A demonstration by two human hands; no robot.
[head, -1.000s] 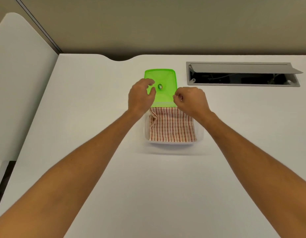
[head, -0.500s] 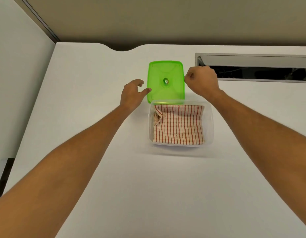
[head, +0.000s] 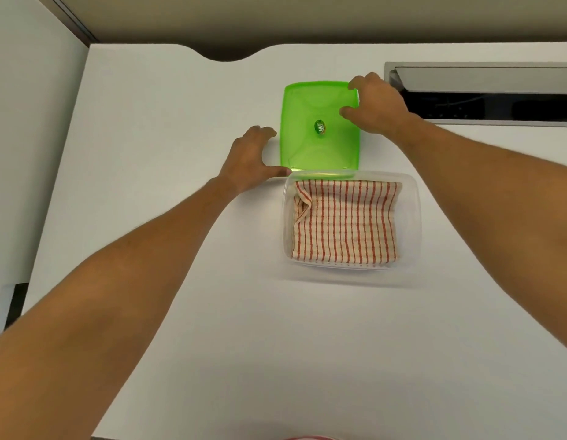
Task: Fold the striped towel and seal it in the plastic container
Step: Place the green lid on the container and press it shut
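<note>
The red-and-cream striped towel (head: pixel 344 223) lies folded inside the clear plastic container (head: pixel 414 217) on the white desk. Just behind the container, flat on the desk, is the green lid (head: pixel 307 122), its near edge meeting the container's far rim. My right hand (head: pixel 377 108) grips the lid's far right corner, thumb on top and fingers curled over the edge. Beside the lid's left edge my left hand (head: pixel 249 158) is spread, its thumb tip touching the lid's near left corner.
A metal cable hatch (head: pixel 485 93) stands open in the desk at the back right, close behind my right hand. A white partition (head: pixel 31 138) borders the desk on the left. The desk's back edge has a curved cut-out (head: pixel 231 54).
My right hand has gone from beside the lid's right edge onto its far right corner, thumb now on top. My left hand has spread along the lid's left edge.
</note>
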